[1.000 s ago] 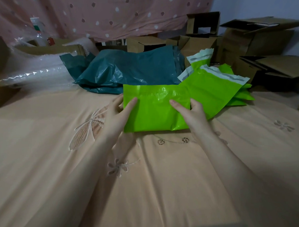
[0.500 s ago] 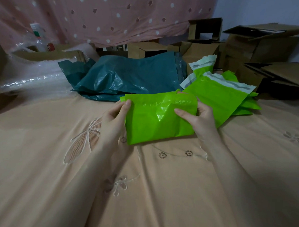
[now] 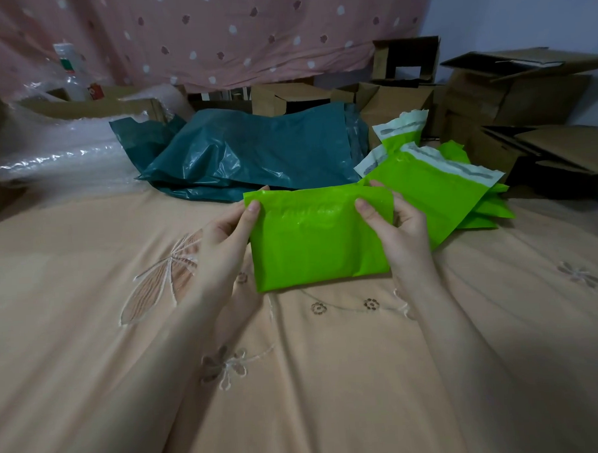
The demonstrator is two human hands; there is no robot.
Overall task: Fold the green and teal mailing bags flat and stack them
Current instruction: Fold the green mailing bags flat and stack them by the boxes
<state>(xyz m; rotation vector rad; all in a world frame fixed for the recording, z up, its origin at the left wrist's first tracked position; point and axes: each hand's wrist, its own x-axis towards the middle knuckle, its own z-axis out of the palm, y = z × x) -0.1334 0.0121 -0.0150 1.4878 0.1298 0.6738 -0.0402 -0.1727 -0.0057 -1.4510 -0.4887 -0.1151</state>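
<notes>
Head view shows open cardboard boxes (image 3: 511, 90) along the far side; what is inside them cannot be seen. One folded green bag (image 3: 317, 237) is pinched at its upper corners by the left hand (image 3: 229, 236) and the right hand (image 3: 399, 232), lifted just above the peach embroidered bedsheet (image 3: 331, 379). Beside it on the right lies a pile of green bags (image 3: 439, 182), at least three. Behind are crumpled teal bags (image 3: 253, 153), bubble wrap (image 3: 58, 151) and a dotted pink curtain (image 3: 213, 31).
</notes>
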